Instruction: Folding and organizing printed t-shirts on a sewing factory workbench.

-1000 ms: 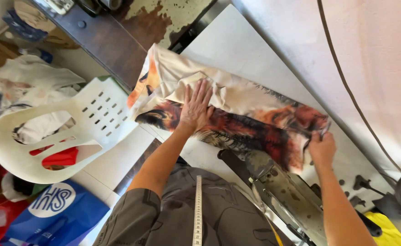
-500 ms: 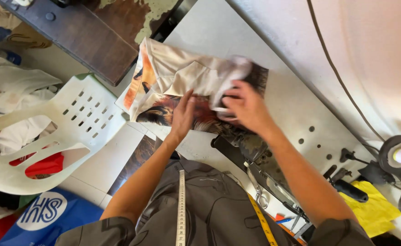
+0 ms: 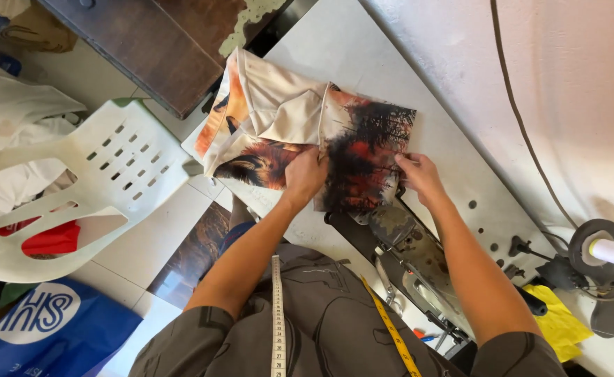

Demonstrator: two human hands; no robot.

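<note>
A printed cloth (image 3: 300, 122) in orange, black and cream lies folded on the grey sewing table (image 3: 391, 56). My left hand (image 3: 305, 174) presses flat on the cloth's near edge, at the middle fold. My right hand (image 3: 418, 174) pinches the right near corner of the dark folded part. Just below both hands lies the sewing machine (image 3: 408, 251), tipped on its side. A measuring tape (image 3: 277, 314) hangs around my neck.
A white plastic chair (image 3: 105, 174) with clothes on it stands left of the table. A blue bag (image 3: 49, 328) lies on the floor. A dark wooden table (image 3: 160, 42) is at the top left. A thread stand (image 3: 600, 251) and yellow cloth (image 3: 558, 321) sit at right.
The cloth was spread long across the table; my right hand has folded its right end over to the left. Both hands now hold the folded piece flat.
</note>
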